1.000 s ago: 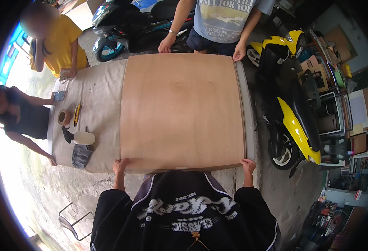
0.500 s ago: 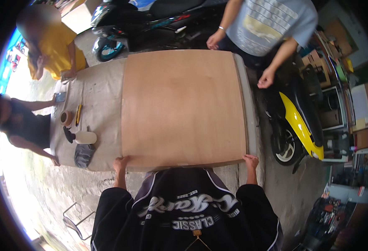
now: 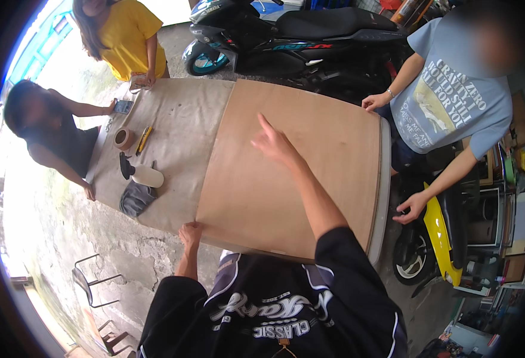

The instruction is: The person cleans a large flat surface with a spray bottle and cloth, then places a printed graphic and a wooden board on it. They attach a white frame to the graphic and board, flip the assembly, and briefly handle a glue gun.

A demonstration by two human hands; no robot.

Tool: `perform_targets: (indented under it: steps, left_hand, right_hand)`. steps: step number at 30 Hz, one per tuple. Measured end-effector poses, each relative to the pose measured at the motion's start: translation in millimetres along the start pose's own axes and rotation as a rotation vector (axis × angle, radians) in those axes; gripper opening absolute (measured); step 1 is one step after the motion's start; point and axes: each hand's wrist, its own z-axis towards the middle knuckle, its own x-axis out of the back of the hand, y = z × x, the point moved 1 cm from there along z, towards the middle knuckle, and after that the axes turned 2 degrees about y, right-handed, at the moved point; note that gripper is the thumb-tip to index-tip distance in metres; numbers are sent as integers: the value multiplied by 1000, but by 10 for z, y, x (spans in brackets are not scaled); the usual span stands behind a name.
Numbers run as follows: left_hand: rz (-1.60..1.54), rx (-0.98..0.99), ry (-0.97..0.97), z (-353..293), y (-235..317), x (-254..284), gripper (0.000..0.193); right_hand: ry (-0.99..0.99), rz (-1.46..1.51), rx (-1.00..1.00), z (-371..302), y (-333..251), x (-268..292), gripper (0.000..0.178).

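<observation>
Spray bottle (image 3: 148, 176) (plus rag (image 3: 136, 200)) near board (image 3: 262, 188)

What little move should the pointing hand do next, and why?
Perhaps bring the right hand to the near edge of the brown board: it points across the board, so only the left hand is at that edge.

Board (image 3: 262, 188): lt. brn., faint wood grain. Cloth (image 3: 176, 131): beige-gry. Spray bottle (image 3: 148, 176): wht. body, blk. trigger (image 3: 126, 166). Tape roll (image 3: 124, 139): brn. Cutter (image 3: 144, 141): yel./blk. Rag (image 3: 136, 199): dk. gry. Motorcycle (image 3: 334, 30): blk., teal wheel rim (image 3: 206, 64). Scooter (image 3: 441, 238): yel./blk. Wearer's shirt (image 3: 227, 339): blk., wht. piping. Co-worker's tee (image 3: 459, 89): lt. blue.
</observation>
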Motion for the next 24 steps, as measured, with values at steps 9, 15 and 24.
perform_targets:
  steps: [9,15,24]
  left_hand:
    - [54,-72,-326,185,221,266,40]
    - [62,-124,-403,322,60,115,44]
    - [101,-92,-400,370,285,247,38]
  right_hand:
    - [187,3,-72,-111,401,-409,64]
    - [641,-428,-932,-2841,1689,-270,33]
    - [378,366,-712,-2919,1505,-1355,25]
